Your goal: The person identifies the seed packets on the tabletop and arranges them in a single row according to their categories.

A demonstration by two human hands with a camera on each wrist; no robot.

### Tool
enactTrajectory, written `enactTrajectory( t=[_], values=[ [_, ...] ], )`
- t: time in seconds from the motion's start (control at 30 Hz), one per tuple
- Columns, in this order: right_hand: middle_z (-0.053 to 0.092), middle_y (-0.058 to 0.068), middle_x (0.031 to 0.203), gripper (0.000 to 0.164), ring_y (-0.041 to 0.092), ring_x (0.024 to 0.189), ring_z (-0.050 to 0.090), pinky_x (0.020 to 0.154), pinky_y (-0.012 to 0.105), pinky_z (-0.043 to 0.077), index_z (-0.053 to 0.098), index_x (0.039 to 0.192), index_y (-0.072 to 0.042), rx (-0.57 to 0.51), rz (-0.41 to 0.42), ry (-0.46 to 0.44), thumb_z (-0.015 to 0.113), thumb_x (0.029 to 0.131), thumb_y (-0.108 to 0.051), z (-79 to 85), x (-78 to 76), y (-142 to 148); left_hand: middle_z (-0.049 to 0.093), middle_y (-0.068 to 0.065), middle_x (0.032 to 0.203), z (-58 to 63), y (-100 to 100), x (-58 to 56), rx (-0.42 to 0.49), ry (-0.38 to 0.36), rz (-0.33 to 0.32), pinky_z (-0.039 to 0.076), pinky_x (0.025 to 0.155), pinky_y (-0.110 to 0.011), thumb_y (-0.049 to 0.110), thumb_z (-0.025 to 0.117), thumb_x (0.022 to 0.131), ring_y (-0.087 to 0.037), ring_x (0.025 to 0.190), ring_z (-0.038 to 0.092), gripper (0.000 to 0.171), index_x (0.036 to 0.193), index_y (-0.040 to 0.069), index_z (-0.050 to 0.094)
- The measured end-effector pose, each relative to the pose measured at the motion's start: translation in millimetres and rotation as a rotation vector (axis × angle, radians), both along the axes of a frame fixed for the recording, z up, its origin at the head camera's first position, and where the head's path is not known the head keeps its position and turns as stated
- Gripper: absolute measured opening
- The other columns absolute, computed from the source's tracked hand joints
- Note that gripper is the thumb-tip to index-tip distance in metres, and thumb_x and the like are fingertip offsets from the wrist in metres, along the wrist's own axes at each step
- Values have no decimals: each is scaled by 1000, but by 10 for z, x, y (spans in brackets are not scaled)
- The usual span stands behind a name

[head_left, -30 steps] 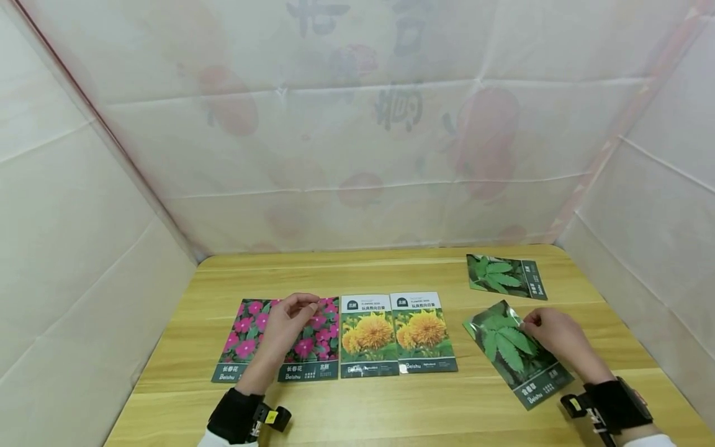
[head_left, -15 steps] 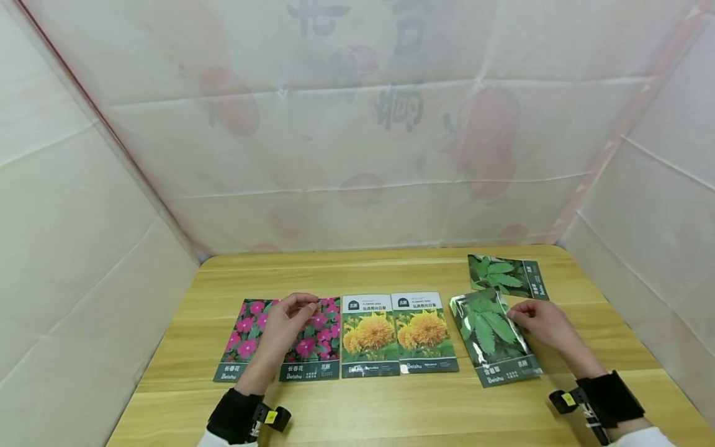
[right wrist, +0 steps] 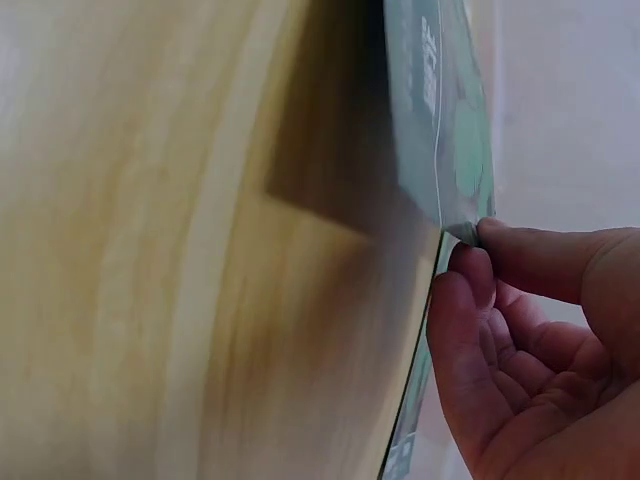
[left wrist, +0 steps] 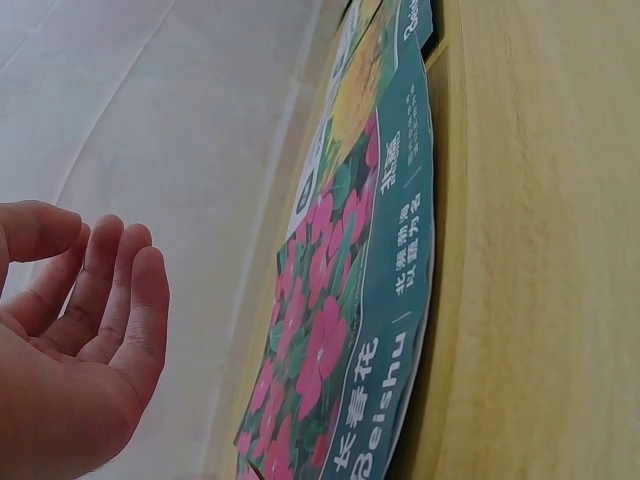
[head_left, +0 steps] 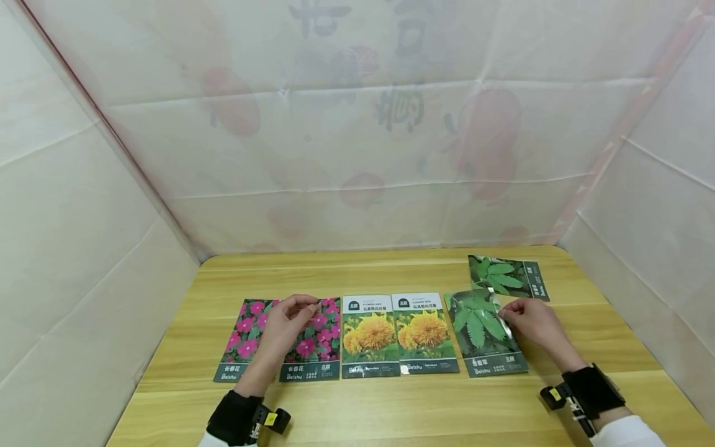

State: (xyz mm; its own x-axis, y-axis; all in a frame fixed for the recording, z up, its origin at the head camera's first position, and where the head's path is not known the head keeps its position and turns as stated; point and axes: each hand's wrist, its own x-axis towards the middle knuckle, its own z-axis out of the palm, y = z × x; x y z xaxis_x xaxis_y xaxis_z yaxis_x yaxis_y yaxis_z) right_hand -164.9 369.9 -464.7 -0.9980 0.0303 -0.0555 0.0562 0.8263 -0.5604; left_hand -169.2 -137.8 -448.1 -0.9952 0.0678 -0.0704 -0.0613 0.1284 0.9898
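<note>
With thumb and index finger, my right hand [head_left: 533, 323] pinches the right edge of a green-leaf seed packet [head_left: 486, 338]. In the right wrist view that seed packet [right wrist: 440, 120] stands off the wood and casts a shadow. My left hand [head_left: 287, 323] hovers over two pink-flower seed packets, hiding part of the left packet [head_left: 242, 335] and of the right packet [head_left: 310, 347]. Loosely curled fingers [left wrist: 145, 310] with nothing in them show in the left wrist view. Two sunflower seed packets, a left one [head_left: 370, 338] and a right one [head_left: 426, 335], lie side by side between the hands.
Another green-leaf seed packet [head_left: 508, 277] lies sideways at the back right, its lower edge near the held one. The wooden table [head_left: 413, 410] is bounded by a pale fabric wall [head_left: 313, 217] behind and similar walls at both sides.
My right hand has moved left with the green-leaf seed packet, turning it more upright and bringing it beside the right sunflower packet. The left hand has stayed in place.
</note>
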Motion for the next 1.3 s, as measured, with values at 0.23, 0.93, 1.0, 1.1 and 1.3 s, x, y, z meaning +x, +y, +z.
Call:
enactTrajectory(
  t=[0.23, 0.93, 1.0, 1.1, 1.3],
  values=[
    [63, -1, 72, 21, 18, 62, 48, 56, 30, 36, 77, 89, -6, 17, 15, -28, 68, 99, -23, -31, -16, -51, 66, -15, 125, -11, -16, 13, -2, -7, -1, 54, 101, -44, 17, 62, 106, -37, 116, 62, 30, 131, 1, 64],
    [37, -2, 56, 48, 16, 50, 32, 50, 30, 22, 41, 63, -16, 151, -20, 113, 52, 108, -28, 205, -173, 251, 65, -26, 123, -24, -76, 20, 13, 34, 7, 57, 95, -43, 9, 59, 106, -38, 110, 64, 27, 130, -4, 63],
    [33, -3, 56, 48, 21, 49, 34, 51, 30, 21, 37, 63, -18, 175, -61, 153, 53, 108, -25, 199, -224, 350, 64, -26, 123, -27, -80, 21, 10, 38, 9, 57, 94, -43, 9, 59, 106, -39, 110, 64, 27, 130, -4, 63],
    [30, -3, 57, 48, 22, 50, 32, 52, 31, 19, 35, 63, -18, 200, -82, 192, 54, 107, -19, 192, -259, 481, 64, -26, 123, -26, -85, 24, 9, 37, 6, 57, 92, -43, 9, 59, 107, -40, 109, 64, 26, 129, -3, 63],
    [28, -4, 55, 50, 16, 51, 29, 53, 30, 19, 37, 59, -18, 231, -82, 180, 53, 106, -18, 144, -296, 638, 67, -19, 118, -27, -105, 26, -1, 28, 15, 57, 90, -42, 10, 59, 107, -41, 108, 64, 24, 126, -1, 66]
  ],
)
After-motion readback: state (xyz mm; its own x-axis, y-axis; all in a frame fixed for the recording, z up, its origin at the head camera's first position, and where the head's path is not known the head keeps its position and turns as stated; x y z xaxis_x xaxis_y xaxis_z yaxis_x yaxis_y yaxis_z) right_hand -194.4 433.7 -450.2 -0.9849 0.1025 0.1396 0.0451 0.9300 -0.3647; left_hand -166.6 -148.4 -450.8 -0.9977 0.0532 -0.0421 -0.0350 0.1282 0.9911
